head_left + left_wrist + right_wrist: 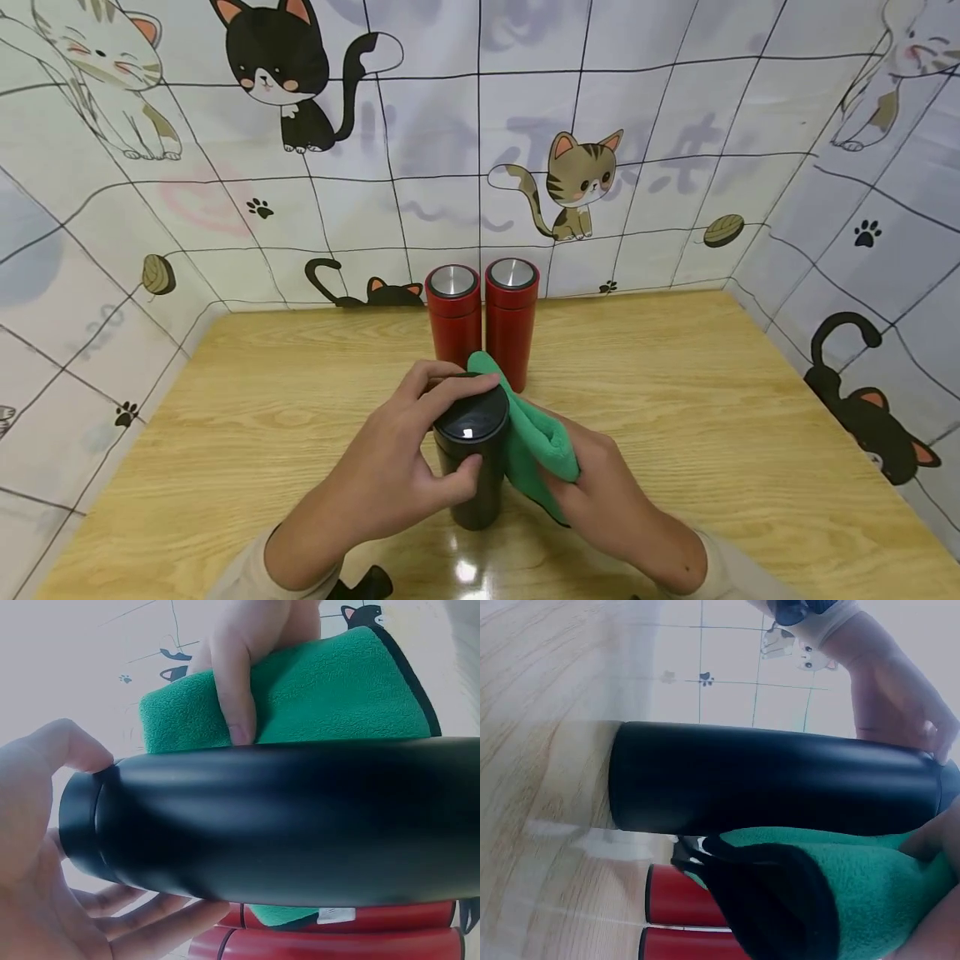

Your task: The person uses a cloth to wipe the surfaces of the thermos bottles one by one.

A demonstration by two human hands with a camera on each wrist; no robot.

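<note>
A black bottle stands upright on the table, its dark lid facing up. The left hand grips it near the top, thumb on the near side and fingers over the far edge of the lid; the left wrist view shows the thumb and fingers around the bottle's lid end. The right hand holds a folded green cloth with dark edging against the bottle's right side. In the right wrist view the cloth lies along the bottle.
Two red bottles with silver-topped lids, one on the left and one on the right, stand side by side behind the black bottle. The wooden table is enclosed by cat-patterned sheets at the back and sides.
</note>
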